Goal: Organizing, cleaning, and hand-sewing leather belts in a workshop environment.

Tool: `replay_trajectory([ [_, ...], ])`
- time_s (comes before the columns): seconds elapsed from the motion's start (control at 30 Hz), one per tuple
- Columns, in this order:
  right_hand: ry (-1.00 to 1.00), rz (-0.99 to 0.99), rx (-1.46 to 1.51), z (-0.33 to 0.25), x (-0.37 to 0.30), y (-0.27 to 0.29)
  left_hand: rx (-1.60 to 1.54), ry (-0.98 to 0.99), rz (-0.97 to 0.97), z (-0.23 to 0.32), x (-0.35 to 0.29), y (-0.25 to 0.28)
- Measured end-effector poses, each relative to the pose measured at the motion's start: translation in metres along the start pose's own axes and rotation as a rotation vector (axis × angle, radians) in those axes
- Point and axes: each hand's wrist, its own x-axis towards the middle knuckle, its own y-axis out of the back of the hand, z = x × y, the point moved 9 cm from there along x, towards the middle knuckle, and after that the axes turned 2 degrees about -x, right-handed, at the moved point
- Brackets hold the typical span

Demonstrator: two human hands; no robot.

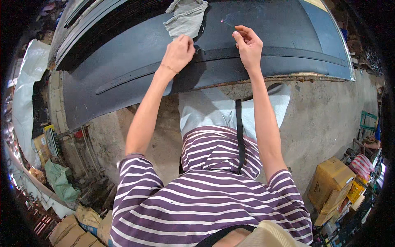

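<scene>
A long black belt-like strip, with a row of small holes near its left end, lies across the dark sheet-covered table. My left hand is closed above the strip, close to the lower end of a crumpled grey cloth; what its fingers hold is hidden. Beside its fingertips shows a pale curled thread. My right hand hovers over the strip's right half, thumb and forefinger pinched together. Whatever it pinches is too small to make out. A tiny pink spot shows beyond it.
Dark sheets or strips are stacked at the table's far left. White sheeting hangs at the left. Cardboard boxes stand on the floor to the right, near a striped bag. A green plastic sheet lies at lower left.
</scene>
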Motion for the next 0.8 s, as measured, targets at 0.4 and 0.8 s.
replay_trajectory([
  [0.4, 0.036, -0.025, -0.021, -0.001, 0.002, -0.001, -0.251, 0.039, 0.090, -0.001, -0.031, 0.014],
  [0.8, 0.023, -0.025, -0.030, 0.001, 0.002, -0.001, 0.034, 0.028, -0.007, 0.012, -0.013, -0.001],
])
